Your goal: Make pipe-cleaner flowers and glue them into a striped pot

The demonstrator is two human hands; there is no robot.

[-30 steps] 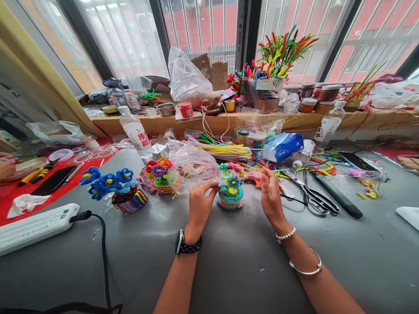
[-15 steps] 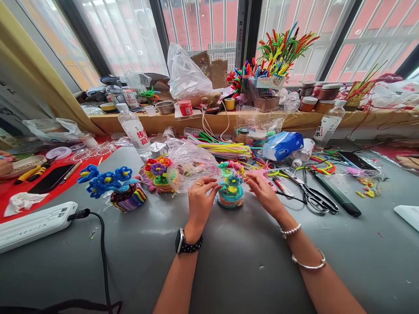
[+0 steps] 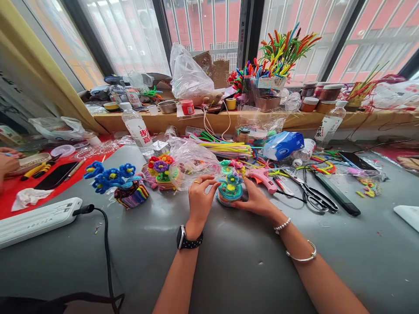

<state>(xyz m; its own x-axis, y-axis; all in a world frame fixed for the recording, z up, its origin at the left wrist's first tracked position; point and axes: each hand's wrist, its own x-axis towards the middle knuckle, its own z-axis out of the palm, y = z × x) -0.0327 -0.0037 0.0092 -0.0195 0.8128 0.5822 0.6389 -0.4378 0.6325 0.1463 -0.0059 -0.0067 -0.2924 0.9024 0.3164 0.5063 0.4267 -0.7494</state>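
Note:
A small pipe-cleaner flower pot (image 3: pixel 229 194), turquoise with paler bands, stands on the grey table in front of me. Teal, yellow and pink fuzzy flowers rise from it. My right hand (image 3: pixel 258 199) holds the pot's right side, thumb low at its base and fingers behind. On the other side, my left hand (image 3: pixel 201 198) has thumb and forefinger pinched together by the flowers' left edge; whatever is between the tips is too small to make out. Farther left are a striped pot with blue flowers (image 3: pixel 113 179) and a pot with multicoloured flowers (image 3: pixel 163 170).
A pink glue gun (image 3: pixel 266 179) lies just beyond my right hand, with scissors (image 3: pixel 312 194) and a dark green cutter (image 3: pixel 338 194) farther right. Clear plastic (image 3: pixel 193 159) and pipe cleaners (image 3: pixel 229 148) lie behind. A white power strip (image 3: pixel 42 222) is at left; another person's hand (image 3: pixel 8 162) is far left.
My right hand has moved left and down from beside the flowers and closed on the pot, uncovering the glue gun. My left hand keeps its pinch in nearly the same place.

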